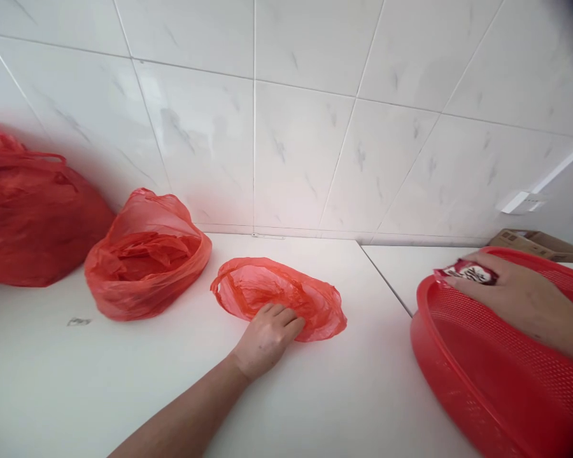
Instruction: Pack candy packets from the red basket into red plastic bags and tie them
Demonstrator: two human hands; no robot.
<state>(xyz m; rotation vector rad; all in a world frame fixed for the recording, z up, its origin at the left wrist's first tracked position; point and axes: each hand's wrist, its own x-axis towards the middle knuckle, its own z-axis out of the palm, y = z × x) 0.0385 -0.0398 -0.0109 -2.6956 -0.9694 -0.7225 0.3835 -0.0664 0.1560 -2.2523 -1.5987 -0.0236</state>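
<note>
My left hand reaches across the white counter and its curled fingers press on the near edge of a small, flattened red plastic bag. My right hand is over a red perforated plastic basket at the right and pinches a small red, white and black packet near the basket's far rim.
A larger open red bag with crumpled red plastic inside sits left of the small one. A full red bag stands at the far left. A cardboard box lies behind the basket. White tiled wall behind the counter.
</note>
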